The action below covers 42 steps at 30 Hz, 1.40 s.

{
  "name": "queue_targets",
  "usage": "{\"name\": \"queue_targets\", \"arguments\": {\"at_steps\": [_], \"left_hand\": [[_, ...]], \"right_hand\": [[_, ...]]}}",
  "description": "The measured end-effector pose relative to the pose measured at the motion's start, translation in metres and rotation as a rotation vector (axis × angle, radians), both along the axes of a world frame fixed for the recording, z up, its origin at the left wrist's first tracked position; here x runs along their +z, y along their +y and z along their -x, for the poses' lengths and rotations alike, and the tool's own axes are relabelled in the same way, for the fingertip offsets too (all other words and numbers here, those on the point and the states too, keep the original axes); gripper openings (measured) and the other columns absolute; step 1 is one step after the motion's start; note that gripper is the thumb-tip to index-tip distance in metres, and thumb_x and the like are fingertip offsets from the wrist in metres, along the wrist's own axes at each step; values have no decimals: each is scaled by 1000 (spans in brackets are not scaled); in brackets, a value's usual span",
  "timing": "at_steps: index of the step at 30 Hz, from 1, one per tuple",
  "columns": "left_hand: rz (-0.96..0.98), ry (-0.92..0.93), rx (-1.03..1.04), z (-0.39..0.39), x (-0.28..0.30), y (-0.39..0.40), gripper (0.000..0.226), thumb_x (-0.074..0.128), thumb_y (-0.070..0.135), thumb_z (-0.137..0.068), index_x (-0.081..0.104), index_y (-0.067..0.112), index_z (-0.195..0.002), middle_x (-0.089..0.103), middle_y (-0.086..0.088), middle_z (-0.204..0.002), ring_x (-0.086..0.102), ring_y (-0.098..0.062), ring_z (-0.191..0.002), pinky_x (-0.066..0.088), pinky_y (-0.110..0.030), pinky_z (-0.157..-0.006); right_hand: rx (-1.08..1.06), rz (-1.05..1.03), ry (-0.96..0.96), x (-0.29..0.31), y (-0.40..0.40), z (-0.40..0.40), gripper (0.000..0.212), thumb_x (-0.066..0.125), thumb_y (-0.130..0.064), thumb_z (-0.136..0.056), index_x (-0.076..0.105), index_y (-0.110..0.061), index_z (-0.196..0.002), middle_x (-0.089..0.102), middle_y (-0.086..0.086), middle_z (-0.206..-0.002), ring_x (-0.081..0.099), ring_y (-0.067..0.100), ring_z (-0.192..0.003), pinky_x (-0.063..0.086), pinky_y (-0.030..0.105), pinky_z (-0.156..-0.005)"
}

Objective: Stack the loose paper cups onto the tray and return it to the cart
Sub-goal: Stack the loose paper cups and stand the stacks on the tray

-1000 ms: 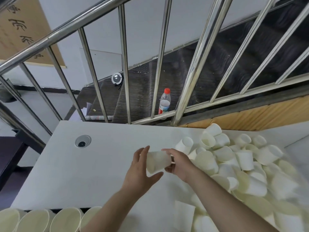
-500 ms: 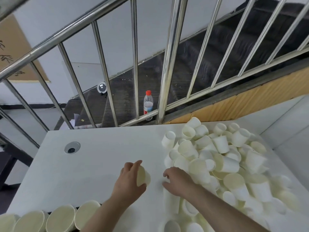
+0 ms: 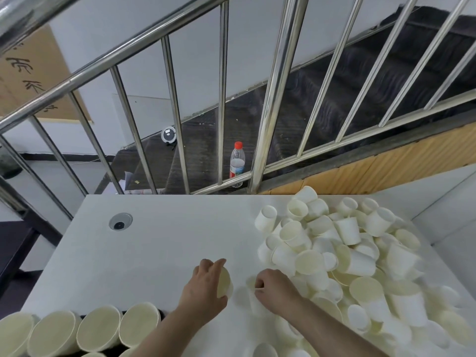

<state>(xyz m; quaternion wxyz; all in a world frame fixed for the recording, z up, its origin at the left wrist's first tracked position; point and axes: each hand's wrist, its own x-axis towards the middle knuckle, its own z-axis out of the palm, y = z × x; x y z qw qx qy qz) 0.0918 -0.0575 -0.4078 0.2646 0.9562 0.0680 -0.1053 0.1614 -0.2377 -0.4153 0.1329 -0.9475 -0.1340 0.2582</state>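
Observation:
A big heap of loose white paper cups (image 3: 342, 251) covers the right half of the white table (image 3: 159, 243). My left hand (image 3: 206, 286) grips a paper cup (image 3: 224, 282) just above the table, its open mouth facing right. A short way to its right, my right hand (image 3: 273, 286) has its fingers curled round another cup (image 3: 253, 297) at the heap's left edge. Upright cups in a row (image 3: 77, 331) stand along the bottom left on a dark tray (image 3: 162, 312), of which only slivers show between them.
A steel stair railing (image 3: 270, 104) runs behind the table's far edge, with a plastic bottle (image 3: 237, 163) beyond it. A round cable hole (image 3: 120, 221) sits at the table's far left. A pale wall or panel (image 3: 448, 215) borders the heap on the right.
Both hands came down from holding one cup together to the table. The left kept that cup; the right reached to the heap's edge and closed on another cup.

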Motion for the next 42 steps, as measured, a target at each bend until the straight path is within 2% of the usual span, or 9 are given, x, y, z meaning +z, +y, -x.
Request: {"name": "queue_targets", "arguments": {"at_steps": [4, 10, 13, 20, 22, 24, 28, 39, 42], "left_hand": [[-22, 1, -1, -2, -1, 0, 75, 57, 26, -82, 17, 29, -146, 30, 3, -134, 34, -17, -126, 46, -26, -89], [-68, 25, -27, -4, -7, 3, 74, 55, 20, -81, 20, 28, -144, 29, 3, -136, 33, -18, -126, 47, -24, -84], [-67, 25, -32, -4, -9, 3, 73, 54, 18, -80, 20, 28, -144, 28, 3, -136, 32, -18, -126, 48, -25, -85], [-62, -6, -38, -4, -10, 6, 73, 55, 19, -80, 20, 30, -144, 27, 4, -137, 31, -17, -127, 48, -24, -84], [-59, -16, -46, -3, -10, 6, 74, 56, 19, -81, 20, 30, -144, 26, 5, -137, 31, -16, -127, 47, -23, -84], [-52, -21, -49, -1, -11, 6, 74, 56, 19, -81, 20, 30, -145, 27, 4, -138, 31, -16, -127, 47, -23, -83], [-43, -41, -47, 3, -10, 6, 74, 56, 19, -81, 20, 29, -145, 27, 4, -138, 31, -16, -127, 47, -24, -84], [4, -190, 17, 54, 20, -9, 80, 57, 30, -86, 10, 24, -151, 26, 0, -141, 33, -21, -128, 45, -29, -92], [35, -254, 56, 85, 29, -16, 79, 57, 30, -86, 11, 23, -151, 27, 1, -142, 35, -20, -127, 40, -25, -93]], "right_hand": [[84, -75, -118, 5, 4, 1, 21, 48, -10, -87, 68, -15, -86, 64, 0, -97, 62, 18, -91, 49, 26, -76], [225, -14, -138, -3, 7, 5, 23, 50, -11, -93, 67, -11, -107, 56, 2, -115, 58, 23, -99, 48, 30, -80], [267, 20, -142, 0, 7, 7, 31, 58, -19, -90, 58, -14, -121, 45, 0, -124, 51, 22, -109, 47, 31, -85], [286, -26, -170, -2, 17, 8, 84, 70, -37, -81, 22, -27, -149, 13, -2, -153, 18, 20, -141, 48, 35, -97], [289, -19, -138, -4, 21, 8, 84, 68, -34, -85, 18, -26, -152, 10, -4, -157, 13, 19, -144, 43, 35, -104], [275, -36, -130, -6, 24, 9, 78, 65, -25, -88, 20, -24, -152, 18, -4, -155, 20, 20, -141, 42, 34, -105], [239, -73, -165, -6, 23, 15, 75, 63, -19, -86, 26, -23, -150, 26, -4, -147, 30, 21, -134, 45, 33, -100], [243, -186, -326, 37, 4, 54, 70, 60, -19, -83, 32, -28, -147, 28, -10, -141, 30, 15, -130, 48, 26, -88], [273, -221, -357, 52, -2, 78, 70, 60, -18, -82, 33, -27, -146, 28, -10, -141, 30, 14, -130, 48, 25, -87]]}}
